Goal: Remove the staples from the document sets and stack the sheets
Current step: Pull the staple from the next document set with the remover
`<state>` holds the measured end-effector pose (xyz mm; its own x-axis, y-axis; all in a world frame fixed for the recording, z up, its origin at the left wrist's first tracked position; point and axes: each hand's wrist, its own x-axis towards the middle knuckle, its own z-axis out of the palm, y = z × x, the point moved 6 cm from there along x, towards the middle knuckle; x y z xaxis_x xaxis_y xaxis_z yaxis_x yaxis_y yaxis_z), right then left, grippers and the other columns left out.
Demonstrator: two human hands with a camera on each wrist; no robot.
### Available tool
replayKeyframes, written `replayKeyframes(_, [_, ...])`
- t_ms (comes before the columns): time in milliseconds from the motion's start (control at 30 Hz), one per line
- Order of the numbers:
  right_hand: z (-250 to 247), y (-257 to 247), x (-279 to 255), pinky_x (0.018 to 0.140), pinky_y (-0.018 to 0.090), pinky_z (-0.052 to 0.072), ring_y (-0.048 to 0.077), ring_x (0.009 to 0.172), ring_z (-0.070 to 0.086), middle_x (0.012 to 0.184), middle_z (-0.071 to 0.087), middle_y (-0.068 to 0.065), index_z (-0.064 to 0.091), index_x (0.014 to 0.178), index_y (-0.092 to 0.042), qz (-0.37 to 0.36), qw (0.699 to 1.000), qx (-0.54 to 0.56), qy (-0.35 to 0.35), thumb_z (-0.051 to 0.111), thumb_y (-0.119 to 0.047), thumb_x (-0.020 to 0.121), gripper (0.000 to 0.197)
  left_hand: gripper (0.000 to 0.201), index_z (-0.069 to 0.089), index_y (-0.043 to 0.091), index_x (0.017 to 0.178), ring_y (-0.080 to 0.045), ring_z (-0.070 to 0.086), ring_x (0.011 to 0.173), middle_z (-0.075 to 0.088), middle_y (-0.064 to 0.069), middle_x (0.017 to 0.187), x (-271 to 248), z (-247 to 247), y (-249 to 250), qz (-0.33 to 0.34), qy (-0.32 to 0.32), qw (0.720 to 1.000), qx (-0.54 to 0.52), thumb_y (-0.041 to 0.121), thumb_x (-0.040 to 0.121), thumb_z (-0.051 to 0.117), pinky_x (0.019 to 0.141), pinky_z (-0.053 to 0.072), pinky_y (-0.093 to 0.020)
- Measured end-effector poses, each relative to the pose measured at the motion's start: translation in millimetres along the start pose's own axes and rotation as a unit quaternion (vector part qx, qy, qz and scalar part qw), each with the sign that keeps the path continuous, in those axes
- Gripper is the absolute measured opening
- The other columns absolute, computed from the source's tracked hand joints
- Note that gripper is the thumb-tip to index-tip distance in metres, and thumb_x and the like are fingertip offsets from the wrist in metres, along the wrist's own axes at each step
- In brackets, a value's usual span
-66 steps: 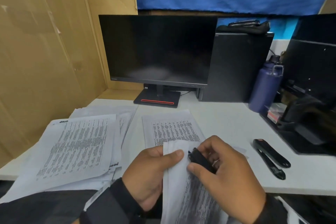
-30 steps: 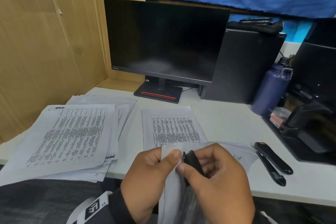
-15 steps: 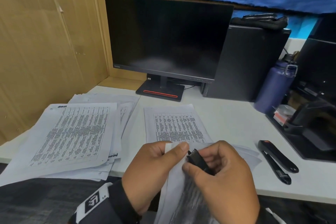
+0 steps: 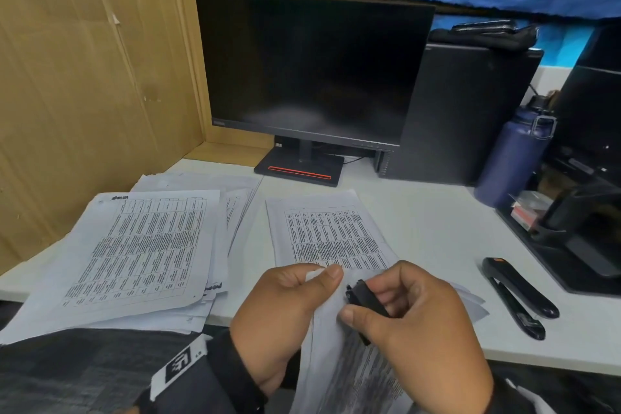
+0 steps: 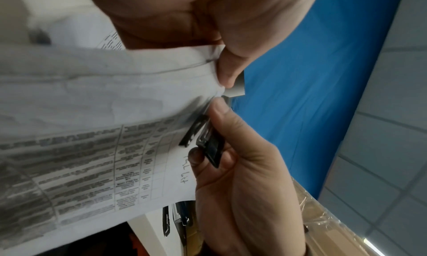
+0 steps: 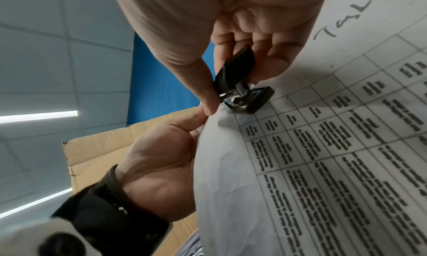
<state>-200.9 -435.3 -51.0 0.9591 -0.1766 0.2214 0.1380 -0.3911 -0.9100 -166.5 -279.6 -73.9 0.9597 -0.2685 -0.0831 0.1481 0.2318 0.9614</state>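
Note:
A stapled document set (image 4: 349, 376) of printed table sheets is held up over the desk's near edge. My left hand (image 4: 285, 309) pinches its top corner between thumb and fingers, which the left wrist view shows as the set (image 5: 92, 132) under the thumb. My right hand (image 4: 410, 323) grips a small black staple remover (image 4: 364, 296) with its claws at that corner. In the right wrist view the remover (image 6: 242, 88) sits on the sheet (image 6: 323, 168) with metal claws showing. The staple itself is not plainly visible.
A pile of loose sheets (image 4: 134, 255) lies at the left of the white desk (image 4: 437, 232), and a smaller stack (image 4: 329, 232) in the middle. A black stapler (image 4: 517, 296) lies at the right. Behind stand a monitor (image 4: 309, 70), a blue bottle (image 4: 510, 158) and a black tray (image 4: 578, 245).
Both hands have stayed together at the set's top corner, with the remover working there. The head view has shifted slightly; the stacks on the desk have not moved.

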Motion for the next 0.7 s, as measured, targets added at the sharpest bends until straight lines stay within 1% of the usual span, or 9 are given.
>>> replayKeyframes(67, [0.7, 0.8, -1.3, 0.055, 0.011, 0.045, 0.003, 0.058, 0.061, 0.073, 0.070, -0.015, 0.068, 0.069, -0.028, -0.014, 1.000, -0.023, 0.014, 0.096, -0.016, 0.055, 0.034, 0.050, 0.072, -0.011, 0.100, -0.040, 0.065, 0.088, 0.066, -0.045, 0.108, -0.5, -0.2, -3.6, -0.031, 0.001, 0.999, -0.015, 0.034, 0.081, 0.082, 0.085, 0.050, -0.051])
replayKeyframes(167, [0.9, 3.4, -1.5, 0.056, 0.011, 0.046, 0.004, 0.061, 0.062, 0.076, 0.069, -0.018, 0.066, 0.080, -0.042, -0.027, 0.999, -0.033, 0.023, 0.096, -0.021, 0.054, 0.045, 0.055, 0.069, -0.014, 0.104, -0.044, 0.063, 0.093, 0.061, -0.048, 0.113, -0.5, -0.2, -5.3, -0.049, 0.003, 0.998, -0.036, 0.034, 0.082, 0.082, 0.092, 0.050, -0.060])
replayKeyframes(200, [0.6, 4.7, -1.2, 0.057, 0.011, 0.047, 0.004, 0.063, 0.062, 0.077, 0.069, -0.018, 0.065, 0.082, -0.043, -0.028, 0.999, -0.035, 0.025, 0.095, -0.021, 0.055, 0.046, 0.057, 0.068, -0.015, 0.105, -0.045, 0.063, 0.095, 0.061, -0.049, 0.114, 0.0, 0.3, -5.9, -0.053, 0.001, 0.998, -0.039, 0.035, 0.081, 0.079, 0.095, 0.049, -0.064])
replayKeyframes(233, [0.4, 5.2, -1.2, 0.058, 0.012, 0.047, 0.004, 0.065, 0.063, 0.078, 0.069, -0.018, 0.065, 0.083, -0.043, -0.032, 0.998, -0.038, 0.028, 0.095, -0.020, 0.055, 0.047, 0.057, 0.067, -0.015, 0.105, -0.044, 0.063, 0.095, 0.060, -0.049, 0.115, 0.3, 0.7, -7.2, -0.056, -0.001, 0.998, -0.043, 0.036, 0.081, 0.077, 0.096, 0.049, -0.064])
replayKeyframes(367, [1.6, 8.5, -2.8, 0.062, 0.012, 0.047, 0.008, 0.075, 0.065, 0.083, 0.066, -0.014, 0.064, 0.085, -0.036, -0.067, 0.995, -0.048, 0.057, 0.095, -0.013, 0.056, 0.049, 0.052, 0.070, -0.011, 0.105, -0.039, 0.063, 0.091, 0.065, -0.045, 0.110, 3.0, 0.3, -14.1, -0.060, -0.013, 0.997, -0.046, 0.034, 0.083, 0.078, 0.089, 0.049, -0.050])
replayKeyframes(433, [2.4, 10.3, -3.2, 0.063, 0.013, 0.048, 0.010, 0.075, 0.066, 0.082, 0.066, -0.011, 0.066, 0.083, -0.034, -0.075, 0.994, -0.040, 0.061, 0.095, -0.011, 0.056, 0.046, 0.043, 0.072, -0.008, 0.105, -0.036, 0.066, 0.088, 0.070, -0.038, 0.106, 4.2, 1.3, -16.9, -0.066, -0.024, 0.996, -0.053, 0.030, 0.087, 0.078, 0.086, 0.054, -0.046])
replayKeyframes(500, [2.9, 12.7, -2.9, 0.062, 0.014, 0.049, 0.011, 0.071, 0.066, 0.078, 0.067, -0.010, 0.067, 0.082, -0.034, -0.072, 0.995, -0.024, 0.065, 0.095, -0.011, 0.056, 0.044, 0.038, 0.075, -0.005, 0.104, -0.033, 0.070, 0.085, 0.073, -0.032, 0.106, 4.8, 2.6, -17.7, -0.068, -0.031, 0.996, -0.057, 0.029, 0.088, 0.071, 0.083, 0.058, -0.042])
replayKeyframes(600, [5.6, 19.6, -2.7, 0.060, 0.017, 0.051, 0.011, 0.064, 0.065, 0.073, 0.071, -0.009, 0.069, 0.081, -0.037, -0.042, 0.996, 0.023, 0.072, 0.096, -0.011, 0.055, 0.046, 0.038, 0.076, -0.003, 0.103, -0.031, 0.071, 0.083, 0.075, -0.030, 0.103, 4.6, 3.2, -18.5, -0.063, -0.030, 0.996, -0.049, 0.031, 0.088, 0.069, 0.083, 0.057, -0.043])
replayKeyframes(700, [8.0, 23.0, -2.9, 0.064, 0.020, 0.052, 0.010, 0.069, 0.065, 0.076, 0.071, -0.011, 0.067, 0.083, -0.040, -0.048, 0.996, 0.018, 0.073, 0.096, -0.014, 0.056, 0.047, 0.031, 0.079, 0.000, 0.101, -0.030, 0.073, 0.084, 0.077, -0.028, 0.102, 3.3, 4.5, -17.8, -0.052, -0.021, 0.997, -0.044, 0.028, 0.091, 0.068, 0.084, 0.057, -0.041])
